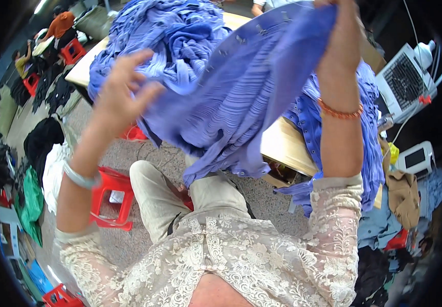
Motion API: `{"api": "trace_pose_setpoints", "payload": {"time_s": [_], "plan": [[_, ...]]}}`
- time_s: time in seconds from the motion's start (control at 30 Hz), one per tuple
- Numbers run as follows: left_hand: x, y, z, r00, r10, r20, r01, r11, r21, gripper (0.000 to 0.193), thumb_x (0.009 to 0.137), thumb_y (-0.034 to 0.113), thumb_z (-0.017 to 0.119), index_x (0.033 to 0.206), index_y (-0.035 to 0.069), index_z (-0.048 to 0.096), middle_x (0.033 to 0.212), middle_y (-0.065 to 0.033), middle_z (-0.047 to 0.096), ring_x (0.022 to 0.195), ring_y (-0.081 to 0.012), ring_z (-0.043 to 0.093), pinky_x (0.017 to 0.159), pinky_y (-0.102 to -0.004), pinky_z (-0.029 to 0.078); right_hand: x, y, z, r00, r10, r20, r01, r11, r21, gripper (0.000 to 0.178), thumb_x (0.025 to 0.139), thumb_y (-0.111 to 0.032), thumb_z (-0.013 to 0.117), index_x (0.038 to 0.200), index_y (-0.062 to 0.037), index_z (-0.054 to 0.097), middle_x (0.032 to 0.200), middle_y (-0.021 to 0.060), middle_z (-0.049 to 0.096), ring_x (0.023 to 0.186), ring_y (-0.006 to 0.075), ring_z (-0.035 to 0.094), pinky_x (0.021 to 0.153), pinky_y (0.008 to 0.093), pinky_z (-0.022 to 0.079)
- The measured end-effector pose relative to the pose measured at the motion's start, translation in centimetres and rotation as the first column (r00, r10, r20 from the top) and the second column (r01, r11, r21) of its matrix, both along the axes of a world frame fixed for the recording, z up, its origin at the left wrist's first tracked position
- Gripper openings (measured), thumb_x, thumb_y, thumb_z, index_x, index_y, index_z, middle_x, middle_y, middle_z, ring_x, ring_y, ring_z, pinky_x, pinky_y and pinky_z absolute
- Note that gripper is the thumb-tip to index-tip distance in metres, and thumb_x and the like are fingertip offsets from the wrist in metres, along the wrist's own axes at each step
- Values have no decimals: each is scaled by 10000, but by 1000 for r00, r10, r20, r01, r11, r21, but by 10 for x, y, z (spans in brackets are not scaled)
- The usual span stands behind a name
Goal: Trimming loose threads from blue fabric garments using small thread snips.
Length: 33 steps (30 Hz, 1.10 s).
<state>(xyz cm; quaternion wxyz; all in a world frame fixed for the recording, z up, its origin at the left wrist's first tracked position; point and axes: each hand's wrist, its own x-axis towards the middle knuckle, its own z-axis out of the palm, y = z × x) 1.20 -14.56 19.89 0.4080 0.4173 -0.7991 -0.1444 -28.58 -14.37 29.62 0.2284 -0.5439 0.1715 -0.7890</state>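
Note:
A blue-violet ribbed knit garment hangs stretched out in front of me, with a row of small buttons or snaps along its upper edge. My right hand is raised at the upper right and grips the garment's plain corner; part of its fingers lies past the top of the picture. Beside the garment's left end is my left hand, slightly blurred, with fingers spread and nothing held. Behind the garment, a large heap of similar blue garments covers the table.
The pale wooden table has more blue garments draped over its right side. A red plastic stool stands at my left knee. Dark, white and green cloth lies in piles on the left floor. Another person sits at the far left.

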Motion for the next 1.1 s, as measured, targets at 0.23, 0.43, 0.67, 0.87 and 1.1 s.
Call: {"api": "trace_pose_setpoints", "payload": {"time_s": [0.23, 0.43, 0.67, 0.87, 1.1], "plan": [[-103, 65, -52, 953, -217, -214, 271, 923, 273, 509, 797, 296, 724, 1139, -25, 528, 972, -157, 585, 839, -258, 597, 754, -349, 479, 54, -27, 19, 996, -80, -39, 86, 978, 192, 368, 824, -354, 714, 607, -88, 580, 540, -48, 483, 442, 32, 413, 428, 200, 308], [-68, 16, -77, 966, -181, -183, 243, 879, 410, 258, 921, 208, 570, 802, -19, 604, 599, 42, 435, 571, -68, 369, 482, -285, 315, 16, -48, 22, 949, -301, -97, 306, 951, 37, 400, 841, -352, 697, 572, -91, 559, 546, -86, 439, 494, 14, 367, 463, 204, 260], [84, -17, 22, 985, 173, -24, -171, 982, 80, 246, 943, 121, 444, 986, 27, 667, 578, 83, 435, 483, -3, 416, 424, -183, 346, -23, -21, -51, 900, -153, -409, 210, 973, 98, 433, 875, -311, 659, 586, -9, 546, 517, -82, 414, 509, 15, 355, 427, 225, 247], [33, 28, 134, 750, -48, -660, 159, 981, 109, 365, 980, 284, 458, 1206, 15, 557, 1120, -101, 619, 903, -119, 642, 758, -217, 549, 46, 21, -85, 866, 465, -186, -434, 882, 183, 284, 851, -165, 691, 1068, -7, 601, 912, 33, 641, 814, 42, 572, 654, 165, 475], [-63, 24, 187, 441, -630, -639, 858, 504, 96, 268, 965, 205, 491, 1120, 1, 572, 998, -141, 635, 925, -212, 642, 911, -324, 493, 69, 47, -102, 718, 676, -165, -637, 734, 234, 917, 690, -135, 823, 1412, 7, 277, 1307, 86, 468, 1208, 140, 428, 1027, 297, 368]]}}
